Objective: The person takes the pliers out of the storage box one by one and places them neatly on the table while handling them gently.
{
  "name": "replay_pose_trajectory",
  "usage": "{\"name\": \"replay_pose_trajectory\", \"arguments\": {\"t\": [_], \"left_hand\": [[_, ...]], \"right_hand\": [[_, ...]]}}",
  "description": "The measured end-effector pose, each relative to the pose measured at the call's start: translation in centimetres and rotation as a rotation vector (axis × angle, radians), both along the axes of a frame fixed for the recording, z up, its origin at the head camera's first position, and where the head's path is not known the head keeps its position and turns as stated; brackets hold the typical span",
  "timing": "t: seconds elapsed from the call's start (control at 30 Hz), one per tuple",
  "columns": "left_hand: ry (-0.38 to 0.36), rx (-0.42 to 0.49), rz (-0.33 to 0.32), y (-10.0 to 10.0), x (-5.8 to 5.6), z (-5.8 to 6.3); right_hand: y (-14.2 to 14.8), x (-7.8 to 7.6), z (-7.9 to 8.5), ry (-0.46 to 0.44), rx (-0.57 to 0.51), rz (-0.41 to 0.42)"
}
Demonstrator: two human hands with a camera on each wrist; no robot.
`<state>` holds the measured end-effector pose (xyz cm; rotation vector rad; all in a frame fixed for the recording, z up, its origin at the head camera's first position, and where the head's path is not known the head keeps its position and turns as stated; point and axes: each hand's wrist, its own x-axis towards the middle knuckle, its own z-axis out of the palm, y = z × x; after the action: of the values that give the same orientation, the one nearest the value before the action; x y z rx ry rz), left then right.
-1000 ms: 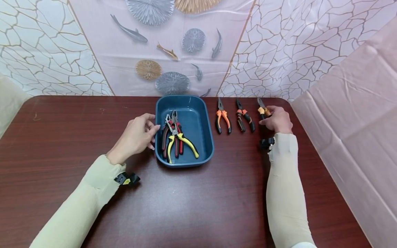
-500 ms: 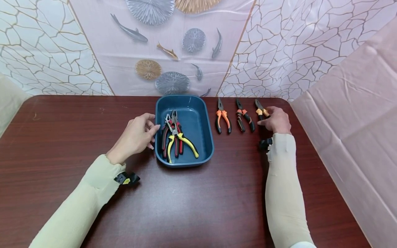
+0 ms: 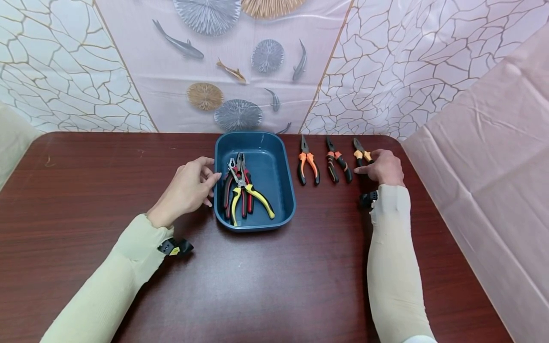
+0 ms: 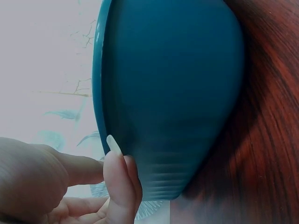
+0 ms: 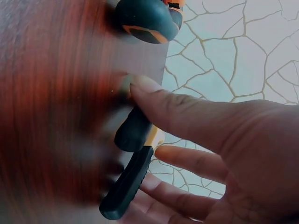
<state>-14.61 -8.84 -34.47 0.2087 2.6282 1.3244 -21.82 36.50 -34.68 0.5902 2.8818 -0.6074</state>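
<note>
My left hand [image 3: 186,188] is at the left side of a blue tray [image 3: 280,209], thumb over the rim and fingers against the outer wall. The left wrist view shows the fingertips [image 4: 119,172] pinching the tray's edge. Inside, yellow-handled pliers [image 3: 253,192] lie across red-and-black-handled pliers [image 3: 250,202]. At the far right, my right hand [image 3: 386,167] is over pliers with yellow-and-black handles [image 3: 359,155], which lie on the table. In the right wrist view, the thumb and loosely extended fingers straddle the black handle ends [image 5: 126,186].
Between the tray and my right hand lie orange-and-black pliers [image 3: 302,169] and darker pliers with orange bands [image 3: 338,157], jaws toward the back. The brown table [image 3: 257,281] ends at a patterned cloth [image 3: 339,95] behind and a pink cloth [image 3: 493,157] at right.
My right hand and the yellow-and-black pliers shifted slightly left, then the hand eased back right while the pliers stayed put. The left hand and tray have not moved.
</note>
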Motion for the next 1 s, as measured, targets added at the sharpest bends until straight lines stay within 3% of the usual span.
{"name": "replay_pose_trajectory", "arguments": {"t": [0.57,1.0], "left_hand": [[-0.004,-0.007,-0.002,0.0,0.0,0.0],[-0.004,-0.022,-0.007,-0.1,0.0,0.0]], "right_hand": [[-0.1,0.3,0.9,0.021,0.027,0.024],[-1.4,0.9,2.7,0.037,0.038,0.057]]}}
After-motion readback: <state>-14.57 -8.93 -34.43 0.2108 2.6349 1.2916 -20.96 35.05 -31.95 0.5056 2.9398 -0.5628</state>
